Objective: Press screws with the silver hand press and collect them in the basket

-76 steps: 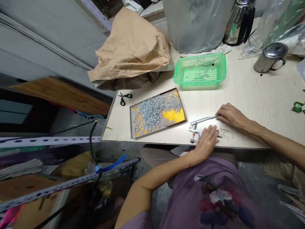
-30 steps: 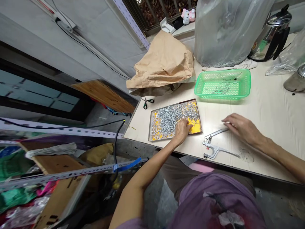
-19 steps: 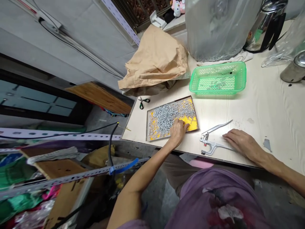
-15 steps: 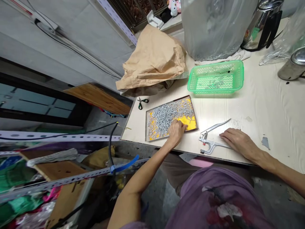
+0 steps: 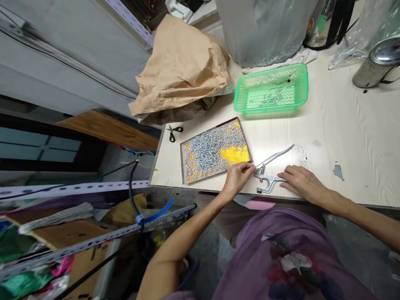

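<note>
My left hand (image 5: 239,177) is closed in a pinch beside the jaw end of a pair of metal snap pliers (image 5: 268,178). Whatever its fingertips hold is too small to make out. My right hand (image 5: 303,182) lies low on the table, its fingers and thumb around the lower handle of the pliers. The upper handle stands spread apart, with a spring near the joint. To the left of the pliers is a shallow tray (image 5: 191,181) of small silvery metal pins (image 5: 208,152) on a yellow bottom, partly bare at the right.
Behind the tray stand a brown paper bag (image 5: 184,66) and a green plastic basket (image 5: 271,110) with a few pins. Small scissors (image 5: 173,132) lie near the left table edge. At the back are a large plastic bag (image 5: 262,33) and a metal jug (image 5: 375,64).
My left hand has left the pins in the tray and moved right to the pliers' jaw end. My right hand has shifted slightly left onto the handle. The whole view has tilted a little.
</note>
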Demonstrator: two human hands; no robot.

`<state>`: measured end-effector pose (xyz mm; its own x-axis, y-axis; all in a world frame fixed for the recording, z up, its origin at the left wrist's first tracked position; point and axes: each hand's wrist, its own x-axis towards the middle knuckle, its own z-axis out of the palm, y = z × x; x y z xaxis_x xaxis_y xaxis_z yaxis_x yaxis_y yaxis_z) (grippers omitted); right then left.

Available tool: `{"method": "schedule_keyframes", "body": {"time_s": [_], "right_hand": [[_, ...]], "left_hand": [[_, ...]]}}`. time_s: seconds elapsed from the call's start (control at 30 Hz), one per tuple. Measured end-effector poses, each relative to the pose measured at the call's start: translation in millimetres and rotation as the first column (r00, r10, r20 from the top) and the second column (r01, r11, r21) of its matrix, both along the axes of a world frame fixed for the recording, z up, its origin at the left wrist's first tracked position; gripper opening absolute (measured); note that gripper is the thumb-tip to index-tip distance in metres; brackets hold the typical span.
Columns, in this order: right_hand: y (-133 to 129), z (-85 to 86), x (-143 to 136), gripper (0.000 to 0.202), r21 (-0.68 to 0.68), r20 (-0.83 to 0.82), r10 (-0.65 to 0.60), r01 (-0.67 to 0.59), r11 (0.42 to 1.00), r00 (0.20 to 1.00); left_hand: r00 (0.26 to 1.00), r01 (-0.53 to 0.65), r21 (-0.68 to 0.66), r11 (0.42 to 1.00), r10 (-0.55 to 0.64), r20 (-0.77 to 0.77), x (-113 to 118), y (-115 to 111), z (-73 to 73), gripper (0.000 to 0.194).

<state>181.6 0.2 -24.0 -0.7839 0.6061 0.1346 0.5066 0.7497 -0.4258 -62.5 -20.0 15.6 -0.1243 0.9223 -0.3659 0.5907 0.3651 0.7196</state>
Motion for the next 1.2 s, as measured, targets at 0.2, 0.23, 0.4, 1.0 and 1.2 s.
{"method": "schedule_keyframes", "body": {"time_s": [0.2,0.23,0.4,1.0,1.2], "right_hand": [[-6.5,-0.1,-3.2,0.020,0.004,0.051,-0.038,0.038,0.999,0.998],[-6.7,-0.2,-3.3,0.021,0.009,0.056,-0.036,0.036,0.999,0.998],[-5.7,-0.6,-3.0,0.026,0.043,0.053,-0.031,0.029,0.999,0.998],[9.6,10.9,-1.5,0.026,0.004,0.144,-0.009,0.009,1.000,0.990],[52.0,1.8,-3.9,0.096,0.075,0.141,0.010,-0.021,0.997,0.990]], "left_hand": [[0.991,-0.029,-0.153,0.988,0.048,0.122,14.9,-27.2,-13.9,0.013],[0.990,-0.042,-0.168,0.985,0.064,0.126,14.3,-29.6,-14.8,0.014],[0.975,-0.084,-0.303,0.949,0.141,0.171,12.3,-31.8,-16.9,0.022],[0.976,0.021,-0.566,0.824,0.106,0.191,13.7,-21.3,-13.6,0.022],[0.975,0.009,-0.558,0.830,0.118,0.191,14.3,-23.6,-13.9,0.025]]}}
